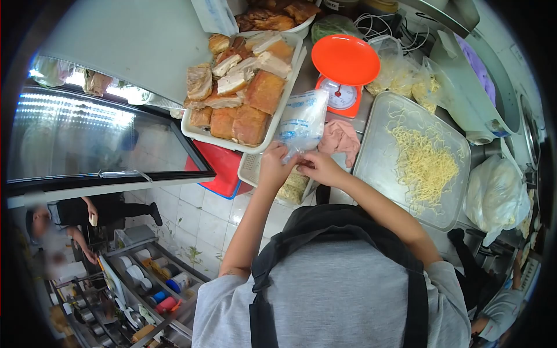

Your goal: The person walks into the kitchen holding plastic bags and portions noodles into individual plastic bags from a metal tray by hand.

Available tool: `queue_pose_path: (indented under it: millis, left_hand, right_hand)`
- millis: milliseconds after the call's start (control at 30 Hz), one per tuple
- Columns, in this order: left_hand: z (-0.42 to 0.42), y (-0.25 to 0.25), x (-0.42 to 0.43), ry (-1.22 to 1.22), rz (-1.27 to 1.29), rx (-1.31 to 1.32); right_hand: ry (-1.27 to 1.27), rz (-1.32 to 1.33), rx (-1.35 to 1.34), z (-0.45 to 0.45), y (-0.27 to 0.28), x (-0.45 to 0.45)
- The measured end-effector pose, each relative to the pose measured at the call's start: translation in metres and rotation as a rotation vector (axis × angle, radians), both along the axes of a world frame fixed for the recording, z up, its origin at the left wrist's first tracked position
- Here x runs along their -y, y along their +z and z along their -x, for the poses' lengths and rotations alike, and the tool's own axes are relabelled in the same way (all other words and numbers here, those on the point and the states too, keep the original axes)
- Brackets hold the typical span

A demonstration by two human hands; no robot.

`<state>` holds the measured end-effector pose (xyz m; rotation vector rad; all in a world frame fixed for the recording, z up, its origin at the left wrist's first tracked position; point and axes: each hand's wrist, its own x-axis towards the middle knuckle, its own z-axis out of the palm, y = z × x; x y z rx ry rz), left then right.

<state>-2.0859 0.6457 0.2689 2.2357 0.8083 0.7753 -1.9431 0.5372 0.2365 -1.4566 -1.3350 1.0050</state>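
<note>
The left hand [277, 163] and the right hand [322, 168] meet in front of the torso, fingertips close together. Both are closed in a pinch grip on the near end of a clear plastic bag [303, 115] with blue print; the exact finger contact is partly hidden. The bag lies between the white meat tray [243, 148] at its left and the orange dial scale [338, 95] at its upper right. The meat tray carries browned slabs of meat [265, 93] and paler cut pieces. The scale has a round orange pan [345, 58] on top and a white dial face at the front. A pink cloth [341, 139] lies just to the right of the bag. Below the hands, a white perforated basket [249, 169] contains bagged contents [293, 188]. To the right, a shallow rectangular tray [376, 177] on the metal desk [361, 119] holds a loose heap of yellow noodles [422, 165]. A bulging white plastic sack [498, 194] stands beyond the noodle tray's right edge.
</note>
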Motion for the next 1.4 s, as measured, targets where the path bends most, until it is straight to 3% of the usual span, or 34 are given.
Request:
queue_pose_path:
  millis: [100,200,300,367,433,467,533,633,667,733,833,900,967,1067,1167,1200,1267,1333,1400]
  left_hand:
    - [0.010,0.024,0.009,0.028,-0.018,-0.100]
    - [0.014,0.045,0.019,0.015,-0.038,-0.010]
    - [0.033,0.097,0.039,0.138,0.192,0.062]
    - [0.051,0.113,0.044,0.198,0.325,0.260]
    - [0.062,0.125,0.043,0.295,0.344,0.320]
    - [0.067,0.128,0.042,0.340,0.353,0.354]
    - [0.093,0.132,0.038,0.331,0.260,0.566]
    - [0.110,0.174,0.031,0.485,0.063,0.916]
    - [0.105,0.184,0.025,0.494,0.006,1.016]
    - [0.084,0.170,0.017,0.511,0.101,0.898]
    - [0.037,0.130,0.038,0.229,0.566,0.779]
    - [0.003,0.104,0.057,0.269,0.751,0.694]
    - [-0.031,0.111,0.085,0.234,0.781,0.608]
    - [-0.057,0.106,0.098,-0.015,0.760,0.363]
    - [-0.098,0.092,0.126,-0.245,0.776,0.491]
    - [-0.108,0.086,0.134,-0.332,0.776,0.524]
    - [-0.121,0.075,0.144,-0.450,0.740,0.352]
    - [-0.133,0.073,0.149,-0.556,0.663,0.139]
    - [-0.144,0.081,0.161,-0.518,0.813,0.307]
  right_hand:
    - [-0.088,-0.059,-0.064,0.003,-0.018,-0.016]
    - [-0.170,-0.020,-0.061,-0.002,-0.010,-0.033]
    - [-0.170,-0.133,0.021,-0.018,-0.013,-0.055]
    - [-0.166,-0.159,0.109,-0.021,-0.013,-0.060]
    - [-0.187,-0.070,0.231,-0.021,-0.005,-0.060]
    - [-0.200,-0.145,0.341,-0.019,-0.006,-0.059]
    - [-0.236,-0.287,0.564,-0.014,-0.016,-0.052]
    - [-0.217,-0.393,0.623,-0.011,-0.020,-0.036]
    - [-0.178,-0.299,0.525,-0.011,-0.018,-0.028]
    - [-0.110,-0.118,0.338,-0.019,0.003,-0.006]
    - [-0.313,0.077,0.065,-0.032,0.057,0.040]
    - [-0.421,0.070,-0.039,-0.042,0.078,0.068]
    - [-0.521,0.037,-0.144,-0.051,0.101,0.090]
    - [-0.586,-0.059,-0.159,-0.050,0.126,0.117]
    - [-0.717,-0.291,-0.048,-0.050,0.139,0.132]
    - [-0.714,-0.181,-0.153,-0.057,0.139,0.143]
    - [-0.693,0.033,-0.372,-0.071,0.140,0.169]
    - [-0.850,-0.080,-0.395,-0.079,0.133,0.186]
    - [-0.998,-0.167,-0.302,-0.089,0.114,0.205]
